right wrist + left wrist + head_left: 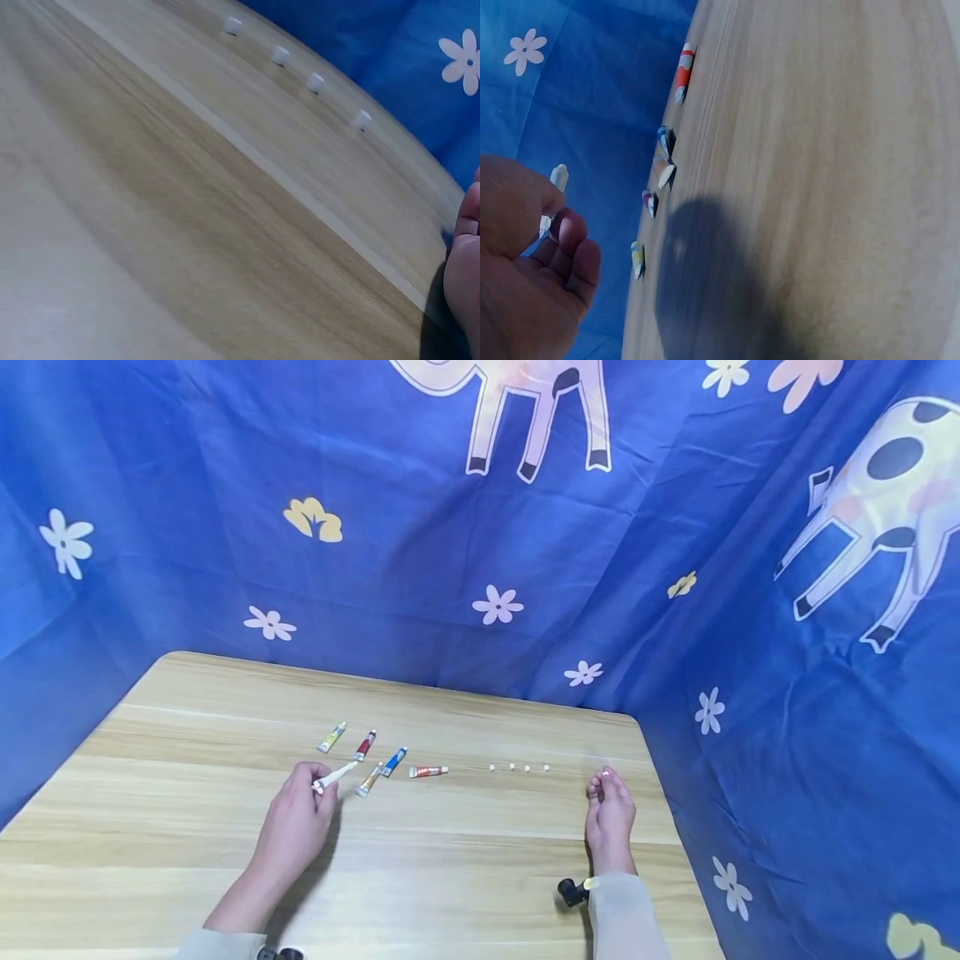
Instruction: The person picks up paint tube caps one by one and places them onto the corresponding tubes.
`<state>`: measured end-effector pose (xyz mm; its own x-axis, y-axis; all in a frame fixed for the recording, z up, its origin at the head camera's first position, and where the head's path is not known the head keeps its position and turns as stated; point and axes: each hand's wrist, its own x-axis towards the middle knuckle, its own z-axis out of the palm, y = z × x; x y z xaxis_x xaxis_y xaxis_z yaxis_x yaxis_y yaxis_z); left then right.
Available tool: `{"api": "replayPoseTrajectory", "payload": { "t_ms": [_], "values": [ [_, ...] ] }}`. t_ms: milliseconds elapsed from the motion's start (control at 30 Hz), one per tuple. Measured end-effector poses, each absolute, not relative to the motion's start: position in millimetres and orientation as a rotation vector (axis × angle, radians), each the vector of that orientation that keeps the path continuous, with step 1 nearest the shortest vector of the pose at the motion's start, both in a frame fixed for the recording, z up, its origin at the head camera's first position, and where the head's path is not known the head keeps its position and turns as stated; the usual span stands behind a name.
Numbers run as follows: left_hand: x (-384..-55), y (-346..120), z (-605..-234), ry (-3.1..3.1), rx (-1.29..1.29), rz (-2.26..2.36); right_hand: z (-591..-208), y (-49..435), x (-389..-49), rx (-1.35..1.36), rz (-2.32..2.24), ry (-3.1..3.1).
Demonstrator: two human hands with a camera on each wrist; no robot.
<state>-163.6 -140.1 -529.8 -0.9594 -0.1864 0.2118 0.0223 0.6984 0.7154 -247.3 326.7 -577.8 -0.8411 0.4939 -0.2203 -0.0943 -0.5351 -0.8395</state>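
Observation:
My left hand [296, 814] pinches a small white paint tube [335, 776] above the left part of the table. The tube's narrow white end [559, 177] sticks out past the fingers in the left wrist view. At the right, my right hand [612, 817] has its fingers drawn together. A tiny white piece, seemingly a cap [606, 772], shows at its fingertips. Left of that hand, several small white caps [527, 768] stand in a row. Only part of the right hand [465, 274] enters the right wrist view, where what it holds is hidden.
Near the left hand lie a yellow tube [332, 737], a dark red tube [365, 745], a blue tube [394, 762], an ochre tube [369, 779] and an orange-red tube [428, 771]. Blue printed cloth [420, 568] hangs behind and right of the wooden table [450, 885].

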Motion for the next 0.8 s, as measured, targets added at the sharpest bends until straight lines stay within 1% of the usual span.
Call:
{"api": "replayPoseTrajectory", "payload": {
  "t_ms": [300,467,633,800],
  "values": [
    [-161.1,-134.8,-527.9,-2.677,0.137,-1.209,-568.3,314.5,-238.2,-0.587,2.473,-1.224],
    [-162.2,-133.6,-527.7,-2.68,0.159,-1.312,-563.5,303.8,-236.9,-0.554,2.451,-1.341],
    [-162.4,-130.5,-521.1,-2.703,0.176,-1.411,-558.6,289.4,-234.0,-0.457,2.438,-1.436],
    [-162.0,-124.0,-516.4,-2.712,0.102,-1.392,-552.8,271.5,-226.9,-0.35,2.432,-1.506]
  ]
}}
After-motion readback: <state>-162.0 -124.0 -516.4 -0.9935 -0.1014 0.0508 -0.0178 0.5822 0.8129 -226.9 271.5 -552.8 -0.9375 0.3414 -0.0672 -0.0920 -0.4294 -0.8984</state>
